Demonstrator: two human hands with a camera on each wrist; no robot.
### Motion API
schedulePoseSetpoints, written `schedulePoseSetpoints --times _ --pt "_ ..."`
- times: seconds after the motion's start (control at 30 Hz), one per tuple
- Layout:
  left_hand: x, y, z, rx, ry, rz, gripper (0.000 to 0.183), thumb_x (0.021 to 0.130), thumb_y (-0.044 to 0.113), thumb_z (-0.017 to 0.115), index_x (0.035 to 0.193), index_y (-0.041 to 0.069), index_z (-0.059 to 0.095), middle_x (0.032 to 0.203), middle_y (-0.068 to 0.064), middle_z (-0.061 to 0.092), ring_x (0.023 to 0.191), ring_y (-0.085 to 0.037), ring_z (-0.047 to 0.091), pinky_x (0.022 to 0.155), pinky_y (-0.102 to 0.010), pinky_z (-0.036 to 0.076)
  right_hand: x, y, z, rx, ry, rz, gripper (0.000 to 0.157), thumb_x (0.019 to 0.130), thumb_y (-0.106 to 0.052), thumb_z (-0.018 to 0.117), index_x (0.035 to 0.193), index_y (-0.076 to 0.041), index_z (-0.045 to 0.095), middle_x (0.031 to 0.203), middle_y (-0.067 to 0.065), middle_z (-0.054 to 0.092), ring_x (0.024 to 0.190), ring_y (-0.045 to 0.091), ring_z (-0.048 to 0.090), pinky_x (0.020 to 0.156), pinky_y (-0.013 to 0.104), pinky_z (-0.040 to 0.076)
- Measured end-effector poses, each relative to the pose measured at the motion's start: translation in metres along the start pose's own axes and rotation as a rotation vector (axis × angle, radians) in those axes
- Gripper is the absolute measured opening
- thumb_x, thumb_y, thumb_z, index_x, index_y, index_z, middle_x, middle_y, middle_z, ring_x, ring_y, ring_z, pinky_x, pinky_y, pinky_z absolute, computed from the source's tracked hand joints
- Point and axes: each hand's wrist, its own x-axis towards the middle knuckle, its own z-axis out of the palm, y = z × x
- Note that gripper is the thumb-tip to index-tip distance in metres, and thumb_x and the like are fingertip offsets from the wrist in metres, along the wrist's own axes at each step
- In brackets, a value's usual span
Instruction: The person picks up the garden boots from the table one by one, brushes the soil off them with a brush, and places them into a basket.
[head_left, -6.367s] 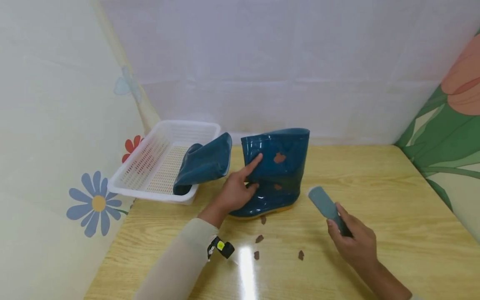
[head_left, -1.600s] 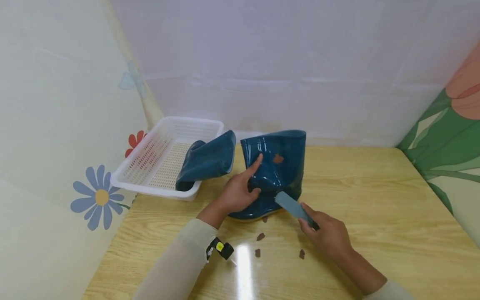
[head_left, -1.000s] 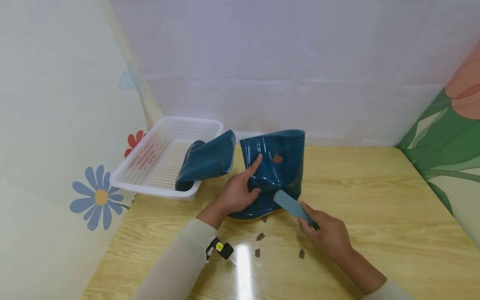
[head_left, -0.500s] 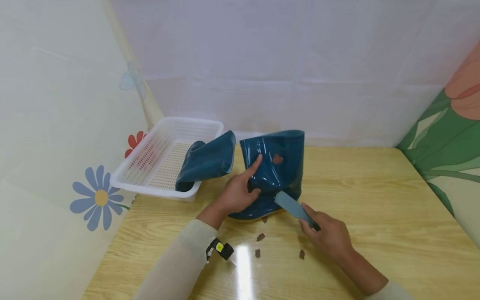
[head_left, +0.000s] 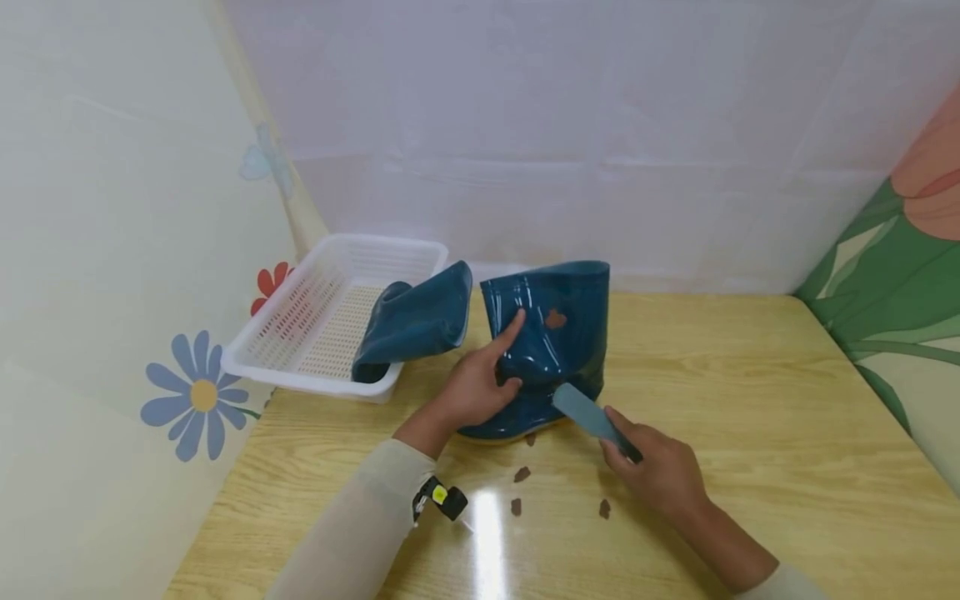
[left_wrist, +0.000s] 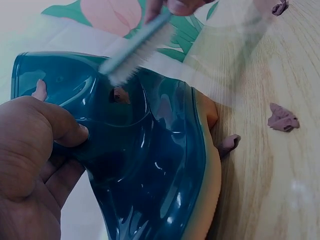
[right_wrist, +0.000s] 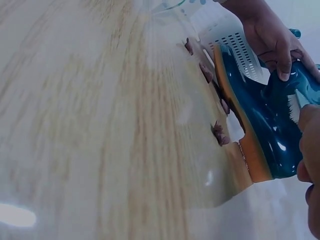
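Observation:
A glossy dark blue rubber boot [head_left: 573,346] with a tan sole stands on the table, toe to the left. My left hand [head_left: 477,390] grips it at the front of the ankle, with other fingers partly hidden behind in the left wrist view. A brown lump [head_left: 555,318] sticks to the shaft. Another smear [left_wrist: 120,95] shows at the ankle in the left wrist view, by the bristles. My right hand [head_left: 660,467] holds a blue-green brush [head_left: 585,412] by its handle. Its white bristles [left_wrist: 142,55] face the boot's ankle; contact there is hard to tell.
A white perforated plastic basket [head_left: 240,358] stands at the left, with a second blue boot [head_left: 416,321] leaning over its rim. Several brown crumbs [head_left: 522,474] lie on the wooden table [head_left: 750,392] before the boot. A pale cloth wall [head_left: 525,125] rises behind.
Since the oldest frame, my right hand has brought the brush leftward to the boot's ankle. The boot's shaft has buckled inward there. Over the last second only slight brush shifts show.

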Motion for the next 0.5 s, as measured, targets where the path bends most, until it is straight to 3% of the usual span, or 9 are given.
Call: schedulePoseSetpoints --times 0.13,0.33,0.5 --pt "0.0006 0.0003 -0.0005 -0.001 0.001 0.004 0.103 0.096 0.009 0.07 0.161 0.05 0.001 0.054 0.003 0.039 0.042 -0.015 0.042 0.049 -0.032 0.041 0.0039 -0.0017 -0.0011 0.011 0.017 -0.013 0.048 0.084 -0.014 0.082 0.13 -0.006 0.071 0.072 -0.007 0.056 0.059 0.003 0.04 0.049 0.021 0.034" --pt "0.0001 0.001 0.0 0.006 -0.006 0.001 0.103 0.096 0.01 0.07 0.161 0.05 0.0 0.054 0.004 0.039 0.041 -0.015 0.042 0.049 -0.031 0.041 0.0017 -0.0014 -0.0005 -0.005 -0.022 0.04 0.047 0.086 -0.017 0.081 0.13 -0.007 0.071 0.066 -0.01 0.046 0.056 0.003 0.034 0.048 0.022 0.03" --pt "0.0 0.0014 -0.0002 0.006 -0.005 -0.006 0.104 0.096 0.01 0.07 0.16 0.052 0.0 0.054 0.005 0.039 0.042 -0.014 0.043 0.05 -0.032 0.042 -0.0022 0.0011 -0.001 0.0 -0.013 0.028 0.047 0.085 -0.016 0.082 0.13 -0.006 0.072 0.069 -0.009 0.05 0.057 0.003 0.036 0.049 0.021 0.031"
